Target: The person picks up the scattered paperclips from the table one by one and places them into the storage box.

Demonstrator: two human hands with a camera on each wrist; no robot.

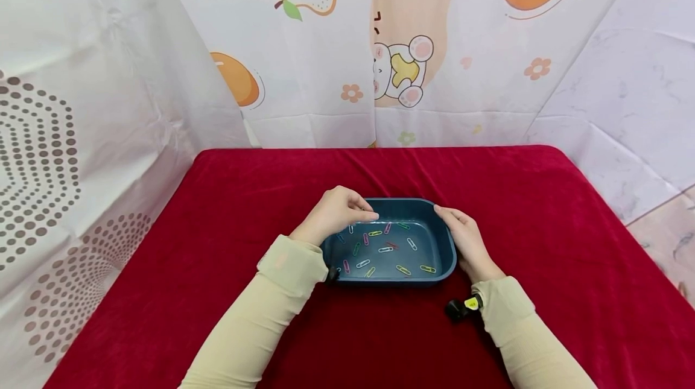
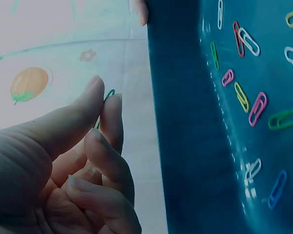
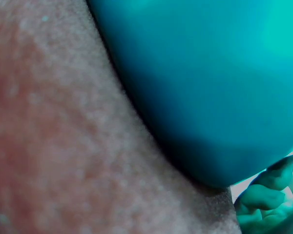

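My left hand (image 1: 338,213) is raised over the back left part of a dark blue tray (image 1: 404,210). Between thumb and forefinger it pinches a green paper clip (image 2: 110,93), mostly covered by the fingertips in the left wrist view. At the tray's back right corner, my right hand (image 1: 468,243) holds the side, with the thumb at the rim and the other fingers along the outer wall. Scattered over the tray's floor lie several paper clips, among them a yellow clip (image 1: 403,269), a white clip (image 1: 412,244) and a pink clip (image 1: 346,266).
A red cloth (image 1: 260,196) covers the table under the tray. Behind the table hangs a white printed curtain (image 1: 326,63). Each wrist wears a small black camera, the right camera (image 1: 457,309) standing close to the tray's front right corner.
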